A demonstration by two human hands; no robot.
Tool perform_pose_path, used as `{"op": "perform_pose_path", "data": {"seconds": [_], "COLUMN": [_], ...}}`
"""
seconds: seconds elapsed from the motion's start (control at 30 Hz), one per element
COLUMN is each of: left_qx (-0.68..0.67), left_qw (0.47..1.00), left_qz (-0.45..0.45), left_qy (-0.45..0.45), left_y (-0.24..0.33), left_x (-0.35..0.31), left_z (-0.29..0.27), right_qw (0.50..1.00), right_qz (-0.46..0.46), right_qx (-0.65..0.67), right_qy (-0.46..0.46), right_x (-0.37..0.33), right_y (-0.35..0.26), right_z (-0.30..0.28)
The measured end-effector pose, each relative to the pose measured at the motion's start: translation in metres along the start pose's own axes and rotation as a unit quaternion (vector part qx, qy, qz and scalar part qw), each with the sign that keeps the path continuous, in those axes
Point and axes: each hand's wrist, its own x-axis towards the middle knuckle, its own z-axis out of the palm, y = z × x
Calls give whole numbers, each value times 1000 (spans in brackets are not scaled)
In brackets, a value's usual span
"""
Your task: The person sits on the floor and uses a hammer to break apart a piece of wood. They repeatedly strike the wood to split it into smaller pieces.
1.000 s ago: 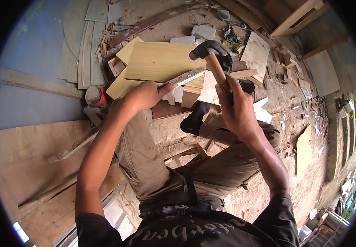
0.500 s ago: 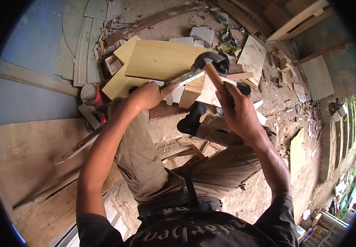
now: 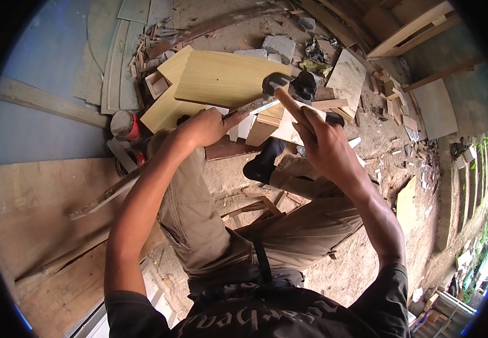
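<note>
My left hand [image 3: 205, 128] is closed round a long thin wood strip [image 3: 255, 107] with a pale side and a rough dark edge. The strip slants across blocks and boards, and its lower end [image 3: 100, 205] shows beyond my left forearm. In my right hand [image 3: 327, 143] is a hammer [image 3: 290, 105], gripped by its wooden handle. Its dark head [image 3: 272, 84] is at the strip's far end; whether they touch I cannot tell. Behind the strip lies a yellowish board [image 3: 221, 79]. Below it stands a wood block [image 3: 263, 128] among pale pieces.
Two red cans [image 3: 124, 125] [image 3: 126, 160] stand left of my knee. My dark-covered foot [image 3: 263, 162] is close to the blocks. Concrete chunks [image 3: 279, 48] and wood scraps litter the dirt floor. A large plywood sheet [image 3: 46, 197] lies at left; a pale panel [image 3: 346, 79] lies at right.
The hammer has swung slightly left, and its blurred head now looks sharper near the strip's end. My right hand moved a little with it. My left hand keeps its hold on the strip.
</note>
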Motion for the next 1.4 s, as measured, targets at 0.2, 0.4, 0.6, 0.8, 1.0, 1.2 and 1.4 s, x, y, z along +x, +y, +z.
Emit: {"op": "perform_pose_path", "data": {"seconds": [0.2, 0.4, 0.6, 0.8, 1.0, 1.2, 1.4], "left_qx": [-4, -24, -15, 8, -13, 2, 26], "left_qw": [999, 999, 999, 1000, 999, 992, 996], "left_qz": [46, 27, 22, 1, -23, -17, -12], "left_qy": [26, 20, 34, 25, 47, 121, 87], "left_y": [-4, -7, -9, 2, 2, 34, 64], "left_x": [0, 0, 0, -3, -11, -52, -108], "left_z": [4, 4, 7, 4, 10, 18, 20], "right_qw": [999, 996, 995, 999, 989, 873, 764], "right_qz": [-23, -43, -27, -5, 119, 116, 174], "right_qx": [-6, -1, 14, 32, 73, 347, 479], "right_qy": [49, 82, 92, 43, 50, 322, 396], "right_x": [2, 1, 1, -3, -7, -28, -37], "right_y": [-6, 2, 3, -1, -6, 9, -19], "right_z": [4, 8, 7, -3, -6, 53, 78]}}
